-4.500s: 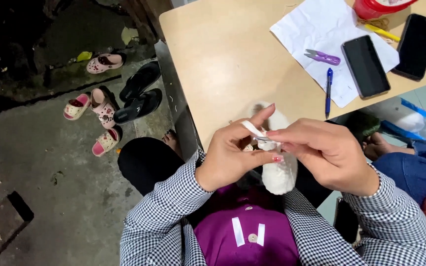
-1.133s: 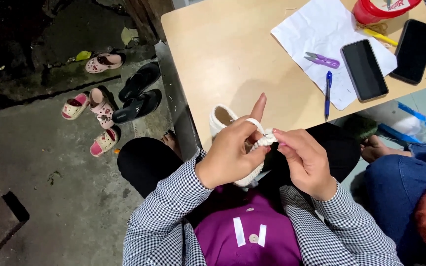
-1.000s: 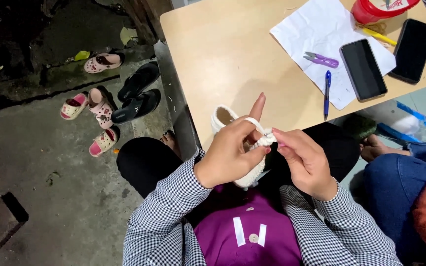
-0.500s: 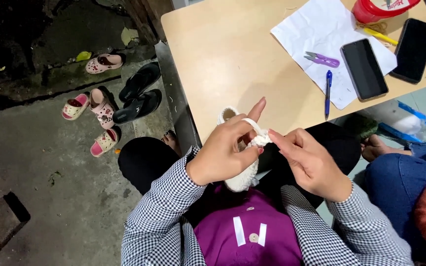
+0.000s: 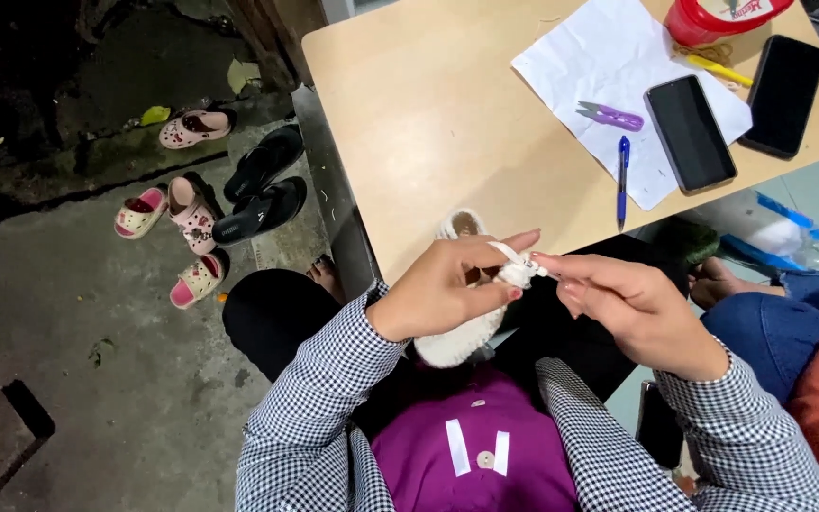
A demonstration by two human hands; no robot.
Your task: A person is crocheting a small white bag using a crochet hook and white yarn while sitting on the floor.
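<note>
My left hand (image 5: 447,284) grips a small white knitted bootie (image 5: 455,343), held above my lap at the near edge of the wooden table (image 5: 428,114). A white cord on the bootie's front (image 5: 516,271) is pinched between my left thumb and the fingertips of my right hand (image 5: 632,308). My left index finger points out over the cord. The bootie's opening faces up toward the table edge. Both sleeves are black-and-white check.
On the table lie a white sheet of paper (image 5: 609,66), purple thread snips (image 5: 610,116), a blue pen (image 5: 623,178), two dark phones (image 5: 690,133), (image 5: 789,81) and a red container (image 5: 722,14). Sandals and slippers (image 5: 258,190) sit on the concrete floor at left. Another person's legs (image 5: 789,322) are at right.
The bootie has turned in my hands from hanging below them to lying under my left palm. My hands stay together at the cord and have shifted only slightly.
</note>
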